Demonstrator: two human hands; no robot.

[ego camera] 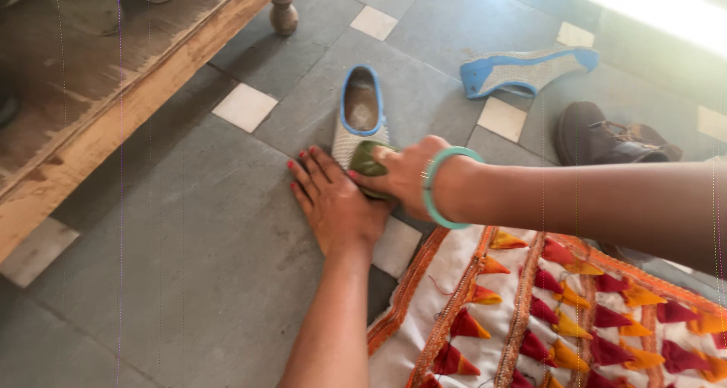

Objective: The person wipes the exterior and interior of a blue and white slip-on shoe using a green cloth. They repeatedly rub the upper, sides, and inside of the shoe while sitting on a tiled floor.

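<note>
1. The right hand (405,177) has its grip closed around a green cloth (366,161), pressed on the toe of a white shoe (361,115) with blue trim.
2. The left hand (333,202) lies flat, fingers spread, palm on the floor (189,267) just beside the shoe.
3. The shoe's toe is hidden under both hands.
4. A matching shoe (526,71) lies on its side; a brown boot (606,138) is partly cut off by the forearm.

Around the work: floor, furniture and other footwear

A grey tiled floor (174,282) with small white inset squares runs under a worn wooden table (113,93) on a turned leg at upper left. A blue-edged shoe (522,71) lies on its side beside a brown boot (606,138). A white cloth (545,320) patterned with red and orange triangles fills the lower right.
</note>
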